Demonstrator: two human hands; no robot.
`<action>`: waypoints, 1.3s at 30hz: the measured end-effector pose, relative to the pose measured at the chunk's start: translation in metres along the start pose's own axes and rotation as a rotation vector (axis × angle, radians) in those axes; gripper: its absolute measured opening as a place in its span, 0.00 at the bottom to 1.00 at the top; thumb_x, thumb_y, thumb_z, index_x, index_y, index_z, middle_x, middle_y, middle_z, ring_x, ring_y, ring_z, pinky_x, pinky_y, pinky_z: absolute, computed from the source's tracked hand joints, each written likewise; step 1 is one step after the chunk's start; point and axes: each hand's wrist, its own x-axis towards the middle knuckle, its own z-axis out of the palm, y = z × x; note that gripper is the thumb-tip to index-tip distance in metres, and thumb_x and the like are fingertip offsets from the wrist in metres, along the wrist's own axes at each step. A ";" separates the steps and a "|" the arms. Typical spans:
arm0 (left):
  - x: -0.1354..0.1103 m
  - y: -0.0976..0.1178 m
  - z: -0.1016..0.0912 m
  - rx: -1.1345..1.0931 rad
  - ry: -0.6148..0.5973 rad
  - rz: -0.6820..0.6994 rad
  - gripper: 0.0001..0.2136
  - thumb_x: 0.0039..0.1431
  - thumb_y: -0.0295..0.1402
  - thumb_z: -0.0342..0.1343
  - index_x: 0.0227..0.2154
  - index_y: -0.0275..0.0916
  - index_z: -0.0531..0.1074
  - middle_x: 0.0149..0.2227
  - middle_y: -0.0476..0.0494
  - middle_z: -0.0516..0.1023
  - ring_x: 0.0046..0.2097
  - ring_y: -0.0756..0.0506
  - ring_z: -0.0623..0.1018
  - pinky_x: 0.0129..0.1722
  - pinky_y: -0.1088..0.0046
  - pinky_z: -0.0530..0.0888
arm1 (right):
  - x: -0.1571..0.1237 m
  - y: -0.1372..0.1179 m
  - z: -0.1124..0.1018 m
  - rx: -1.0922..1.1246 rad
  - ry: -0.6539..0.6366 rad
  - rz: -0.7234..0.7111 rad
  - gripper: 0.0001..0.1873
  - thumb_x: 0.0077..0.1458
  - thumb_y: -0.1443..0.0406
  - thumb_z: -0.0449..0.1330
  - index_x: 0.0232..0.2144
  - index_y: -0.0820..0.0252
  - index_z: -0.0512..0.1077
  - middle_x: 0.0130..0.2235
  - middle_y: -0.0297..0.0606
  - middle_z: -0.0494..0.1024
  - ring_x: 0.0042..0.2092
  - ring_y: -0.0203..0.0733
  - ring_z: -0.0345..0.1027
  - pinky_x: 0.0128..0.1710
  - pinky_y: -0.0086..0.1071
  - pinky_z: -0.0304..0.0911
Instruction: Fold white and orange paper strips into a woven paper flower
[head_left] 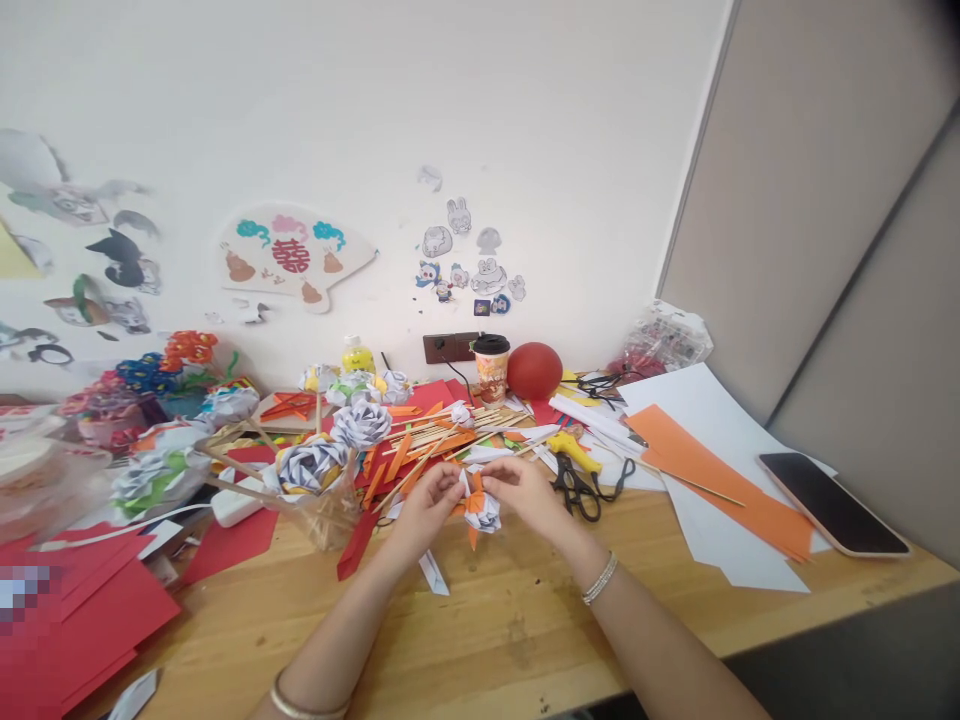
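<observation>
Between my two hands, just above the wooden table (465,620), is a small white paper flower (484,515) with orange paper at its base. It hangs with its white petals toward me. My left hand (433,500) pinches its left side, thumb and fingers closed. My right hand (521,490) pinches the orange part from the right. Behind the hands lie thin wooden sticks (427,440) and orange paper strips. A folded white paper strip (433,573) rests on the table below my left hand.
Black scissors (576,490) and a yellow-handled tool (574,452) lie right of my hands. Finished paper flowers stand in a clear holder (326,510) at left. A cup (492,370) and red balloon (535,371) stand behind. Orange sheets (712,480) and a phone (832,503) lie at right.
</observation>
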 end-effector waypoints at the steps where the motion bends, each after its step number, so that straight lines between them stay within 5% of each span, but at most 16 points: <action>1: 0.000 -0.001 0.000 -0.011 0.004 0.000 0.10 0.49 0.38 0.54 0.29 0.37 0.64 0.28 0.50 0.68 0.32 0.50 0.70 0.34 0.75 0.69 | -0.001 -0.001 0.000 0.009 0.009 -0.001 0.09 0.44 0.63 0.59 0.29 0.63 0.71 0.32 0.38 0.74 0.36 0.40 0.68 0.37 0.34 0.63; 13: -0.002 -0.002 0.000 -0.018 -0.055 0.000 0.15 0.47 0.35 0.56 0.37 0.37 0.63 0.33 0.46 0.71 0.34 0.49 0.72 0.34 0.73 0.70 | -0.003 -0.003 0.001 0.059 -0.083 -0.050 0.09 0.42 0.64 0.61 0.29 0.60 0.69 0.32 0.34 0.71 0.35 0.37 0.65 0.37 0.32 0.62; 21: -0.001 -0.001 0.000 0.190 -0.022 0.074 0.08 0.47 0.35 0.55 0.29 0.36 0.66 0.30 0.47 0.70 0.32 0.50 0.71 0.33 0.73 0.70 | -0.003 0.001 0.005 0.114 -0.041 0.020 0.09 0.40 0.64 0.61 0.24 0.59 0.63 0.26 0.30 0.66 0.27 0.33 0.62 0.24 0.27 0.59; 39: 0.002 -0.008 -0.008 0.359 -0.081 -0.074 0.11 0.44 0.38 0.57 0.27 0.35 0.69 0.28 0.47 0.72 0.29 0.49 0.70 0.29 0.75 0.67 | 0.000 0.011 0.002 0.040 -0.174 0.027 0.10 0.39 0.63 0.62 0.25 0.61 0.66 0.26 0.30 0.68 0.28 0.33 0.62 0.27 0.26 0.58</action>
